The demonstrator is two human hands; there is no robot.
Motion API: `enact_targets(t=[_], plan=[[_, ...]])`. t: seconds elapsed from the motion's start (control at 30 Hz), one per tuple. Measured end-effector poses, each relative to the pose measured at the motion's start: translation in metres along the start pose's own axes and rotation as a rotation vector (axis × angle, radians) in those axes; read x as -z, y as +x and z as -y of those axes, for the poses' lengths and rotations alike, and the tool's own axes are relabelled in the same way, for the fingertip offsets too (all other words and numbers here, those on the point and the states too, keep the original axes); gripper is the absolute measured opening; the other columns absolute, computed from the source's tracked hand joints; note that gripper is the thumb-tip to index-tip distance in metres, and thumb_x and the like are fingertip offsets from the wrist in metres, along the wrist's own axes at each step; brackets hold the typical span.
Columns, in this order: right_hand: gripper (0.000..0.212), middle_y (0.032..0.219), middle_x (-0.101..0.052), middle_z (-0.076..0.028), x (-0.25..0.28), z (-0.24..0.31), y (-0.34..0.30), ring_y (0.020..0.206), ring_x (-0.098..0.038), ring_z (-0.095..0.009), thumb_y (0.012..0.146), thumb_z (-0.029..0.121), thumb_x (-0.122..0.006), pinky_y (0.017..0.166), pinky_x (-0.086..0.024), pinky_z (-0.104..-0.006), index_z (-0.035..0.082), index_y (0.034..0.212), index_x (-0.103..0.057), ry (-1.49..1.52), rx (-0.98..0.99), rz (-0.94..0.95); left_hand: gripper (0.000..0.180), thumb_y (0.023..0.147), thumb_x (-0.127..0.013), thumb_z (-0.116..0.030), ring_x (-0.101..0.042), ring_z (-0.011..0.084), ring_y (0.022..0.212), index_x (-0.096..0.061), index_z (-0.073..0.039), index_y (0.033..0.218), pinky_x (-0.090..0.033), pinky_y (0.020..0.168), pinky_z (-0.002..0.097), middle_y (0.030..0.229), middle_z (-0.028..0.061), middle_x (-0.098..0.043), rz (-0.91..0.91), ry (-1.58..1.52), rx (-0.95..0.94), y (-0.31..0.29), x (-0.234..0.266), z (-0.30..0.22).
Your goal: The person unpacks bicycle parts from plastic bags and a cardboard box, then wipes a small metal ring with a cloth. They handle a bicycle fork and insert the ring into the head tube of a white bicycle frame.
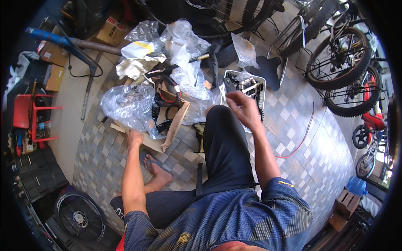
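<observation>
My left hand (135,137) is at the near left edge of an open cardboard box (176,125), its fingers closed on the rim and partly hidden. Clear plastic wrap (127,104) bulges over the box's left side, and dark cables and bike parts show inside. My right hand (245,109) hovers beside my raised knee, over the near side of a white plastic basket (261,90). Its fingers are loosely bent and apart, with nothing visible in them. In the basket lie a pedal (250,86) and other metal bike parts.
Bubble wrap (190,83) and crumpled paper (136,65) are heaped beyond the box. A blue bike frame (54,37) lies far left. Bicycles (339,58) stand at the right. A red hose (301,144) curves over the tiles. A loose wheel (79,217) is near left, by a red chair (25,111).
</observation>
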State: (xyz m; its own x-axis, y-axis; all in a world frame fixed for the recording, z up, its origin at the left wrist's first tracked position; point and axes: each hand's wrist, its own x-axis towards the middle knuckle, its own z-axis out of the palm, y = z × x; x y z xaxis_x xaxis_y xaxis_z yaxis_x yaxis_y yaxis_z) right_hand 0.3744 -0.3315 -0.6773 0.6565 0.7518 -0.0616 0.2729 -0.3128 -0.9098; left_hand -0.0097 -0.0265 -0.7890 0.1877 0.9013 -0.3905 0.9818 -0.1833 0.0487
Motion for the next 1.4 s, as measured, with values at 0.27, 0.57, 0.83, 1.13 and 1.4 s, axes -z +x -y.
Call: enact_targets(t=[0.27,0.57,0.83,1.13,1.4], plan=[[0.018,0.093,-0.073,-0.011,0.039,-0.059,-0.021,0.075,-0.070,-0.017,0.093,0.013,-0.068,0.069,-0.055,-0.0318,0.002,0.107,-0.070,-0.133,-0.206,-0.278,0.026,0.092,-0.065,-0.023,-0.059,0.0375,0.119,-0.070,-0.007,0.111,-0.046,0.100,0.0488,0.121,0.0213,-0.064,-0.190,0.090,-0.861,-0.032,0.035,-0.230],[0.016,0.091,-0.068,-0.011,0.033,-0.070,-0.023,0.076,-0.069,-0.019,0.092,0.009,-0.066,0.069,-0.054,-0.0314,0.003,0.107,-0.069,-0.158,-0.112,-0.312,0.036,0.090,-0.065,-0.017,-0.046,0.0364,0.136,-0.064,-0.009,0.125,-0.037,0.114,0.0457,0.146,0.0205,-0.046,-0.444,0.197,-1.189,0.058,0.008,-0.299],[0.039,0.135,-0.058,-0.011,-0.055,-0.113,0.052,0.129,-0.051,-0.033,0.085,0.017,-0.068,0.104,-0.043,-0.0459,0.018,0.124,-0.065,-0.694,0.185,0.247,0.043,0.088,-0.067,-0.010,-0.062,0.0185,0.102,-0.056,0.004,0.127,-0.048,0.089,0.0331,0.115,0.0111,-0.066,-0.254,-1.204,-0.692,0.119,0.200,-0.203],[0.032,0.128,-0.062,-0.019,-0.131,-0.172,0.117,0.128,-0.054,-0.034,0.096,0.026,-0.056,0.109,-0.039,-0.0480,0.011,0.123,-0.065,-0.764,0.164,0.555,0.052,0.094,-0.069,-0.020,-0.057,0.0267,0.115,-0.048,0.007,0.133,-0.042,0.101,0.0367,0.122,0.0178,-0.061,-0.734,-0.824,-0.414,0.072,0.238,-0.041],[0.033,0.090,-0.070,-0.007,0.013,0.030,0.208,0.075,-0.065,-0.017,0.102,0.032,-0.052,0.073,-0.053,-0.0328,0.004,0.107,-0.069,0.291,-0.058,-0.127,0.045,0.095,-0.067,-0.025,-0.058,0.0287,0.115,-0.052,0.004,0.127,-0.042,0.101,0.0389,0.124,0.0196,-0.061,-0.707,-0.684,-0.294,0.035,0.222,0.000]])
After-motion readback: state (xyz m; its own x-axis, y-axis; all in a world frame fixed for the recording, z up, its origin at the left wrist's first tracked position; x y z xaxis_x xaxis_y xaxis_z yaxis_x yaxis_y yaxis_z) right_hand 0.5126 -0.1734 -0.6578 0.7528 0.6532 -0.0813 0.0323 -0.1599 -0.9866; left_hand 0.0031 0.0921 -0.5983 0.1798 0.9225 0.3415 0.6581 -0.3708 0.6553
